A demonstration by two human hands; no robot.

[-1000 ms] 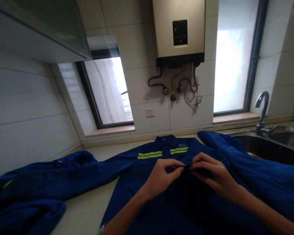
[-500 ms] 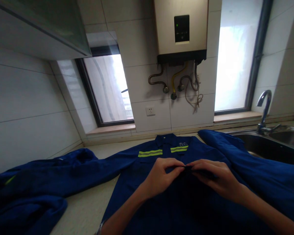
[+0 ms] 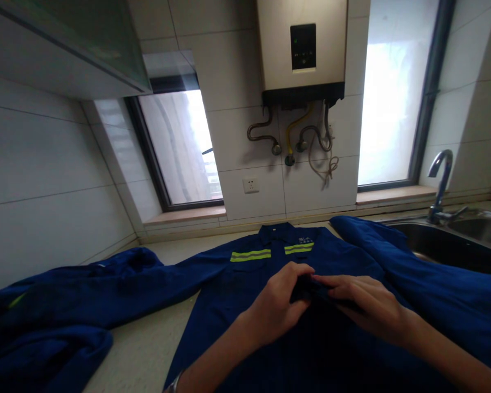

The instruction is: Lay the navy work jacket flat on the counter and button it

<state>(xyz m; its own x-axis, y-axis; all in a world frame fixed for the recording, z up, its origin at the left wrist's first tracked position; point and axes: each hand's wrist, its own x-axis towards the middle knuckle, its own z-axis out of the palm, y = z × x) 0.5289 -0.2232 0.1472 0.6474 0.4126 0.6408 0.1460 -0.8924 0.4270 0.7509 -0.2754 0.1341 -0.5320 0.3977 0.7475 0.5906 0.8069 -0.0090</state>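
A dark blue work jacket [image 3: 225, 305] with yellow-green and grey reflective strips across the chest lies front up on the counter, its collar toward the wall. Over its middle, my left hand [image 3: 280, 303] pinches a raised fold of the cloth between thumb and fingers. My right hand [image 3: 372, 305] grips the same fold from the other side, and the fingertips of both hands nearly meet. Whatever lies inside the fold, such as a button, is hidden by fingers and shadow.
More blue clothing [image 3: 45, 349] is heaped on the counter [image 3: 143, 349] at left, and another blue garment [image 3: 442, 289] lies at right beside the sink [image 3: 425, 254]. A chrome faucet [image 3: 444, 174] rises there. A water heater [image 3: 303, 49] hangs on the tiled wall above.
My left hand's fingers have spread wider around the cloth, and the fold between my hands has bunched up more. Both hands stay at nearly the same spot.
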